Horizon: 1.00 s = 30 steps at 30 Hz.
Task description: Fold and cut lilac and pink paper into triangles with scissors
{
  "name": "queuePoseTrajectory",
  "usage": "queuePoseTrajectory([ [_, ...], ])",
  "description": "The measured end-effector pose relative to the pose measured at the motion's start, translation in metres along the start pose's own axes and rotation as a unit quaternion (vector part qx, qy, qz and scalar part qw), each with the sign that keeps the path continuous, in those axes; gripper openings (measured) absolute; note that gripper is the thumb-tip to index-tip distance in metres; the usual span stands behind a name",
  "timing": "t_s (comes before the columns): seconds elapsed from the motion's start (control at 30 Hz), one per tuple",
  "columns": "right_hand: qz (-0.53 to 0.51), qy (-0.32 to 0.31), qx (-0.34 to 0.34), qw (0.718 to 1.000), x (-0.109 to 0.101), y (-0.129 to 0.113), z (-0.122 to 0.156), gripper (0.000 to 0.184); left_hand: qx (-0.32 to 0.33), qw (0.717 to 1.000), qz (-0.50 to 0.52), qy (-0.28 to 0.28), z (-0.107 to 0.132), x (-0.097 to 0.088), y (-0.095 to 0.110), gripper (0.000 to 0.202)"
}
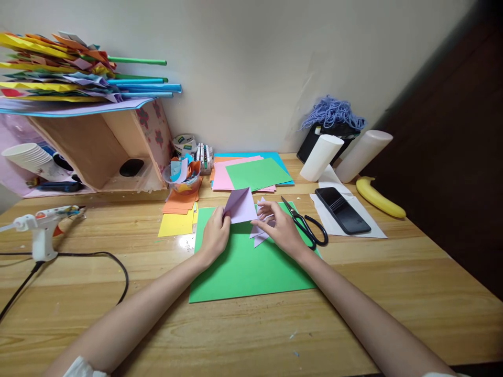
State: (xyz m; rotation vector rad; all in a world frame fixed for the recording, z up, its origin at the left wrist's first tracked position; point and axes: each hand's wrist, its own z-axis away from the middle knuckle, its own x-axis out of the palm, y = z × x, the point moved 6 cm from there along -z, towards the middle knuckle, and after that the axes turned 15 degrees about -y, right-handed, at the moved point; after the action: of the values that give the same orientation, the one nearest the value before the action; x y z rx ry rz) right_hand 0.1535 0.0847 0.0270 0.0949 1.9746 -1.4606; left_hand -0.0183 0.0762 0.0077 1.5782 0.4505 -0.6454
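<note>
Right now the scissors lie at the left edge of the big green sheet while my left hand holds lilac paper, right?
No. The head view shows the scissors at the right edge of the green sheet; the left hand does hold lilac paper.

Your left hand (214,235): bare, wrist and forearm behind it uncovered. Far back from that hand, near elbow, edge of your white left sleeve (80,367), slightly bunched. Your right hand (281,228): bare likewise, long uncovered forearm behind. Far behind it, sliver of white right sleeve (434,374), barely showing. Fabric detail too small to tell.
</note>
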Motion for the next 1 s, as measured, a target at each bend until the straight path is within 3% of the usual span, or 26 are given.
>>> queuePoseTrajectory([
  [0.07, 0.016, 0.012, -0.034, 0.999, 0.0, -0.005, 0.002, 0.034, 0.004, 1.0, 0.0, 0.0, 0.0, 0.0, 0.0, 0.019],
  [0.23, 0.039, 0.033, -0.067, 0.996, -0.002, -0.011, 0.004, 0.015, 0.007, 1.0, 0.017, -0.016, -0.002, 0.001, 0.001, 0.021],
  [0.57, -0.02, 0.039, -0.034, 0.998, -0.002, -0.005, 0.003, 0.013, 0.016, 1.0, 0.019, -0.007, 0.0, -0.001, 0.003, 0.025],
  [0.7, -0.004, 0.052, 0.032, 0.998, -0.012, 0.013, 0.0, 0.03, 0.003, 1.0, 0.007, 0.007, 0.0, -0.001, 0.0, 0.025],
  [0.83, 0.128, 0.058, 0.152, 0.978, -0.026, 0.038, -0.001, 0.051, -0.022, 1.0, -0.005, 0.016, 0.0, -0.001, -0.005, 0.023],
  [1.0, 0.162, 0.016, 0.195, 0.967, -0.025, 0.046, -0.002, 0.046, -0.036, 0.999, -0.001, 0.015, 0.0, -0.001, -0.007, 0.021],
])
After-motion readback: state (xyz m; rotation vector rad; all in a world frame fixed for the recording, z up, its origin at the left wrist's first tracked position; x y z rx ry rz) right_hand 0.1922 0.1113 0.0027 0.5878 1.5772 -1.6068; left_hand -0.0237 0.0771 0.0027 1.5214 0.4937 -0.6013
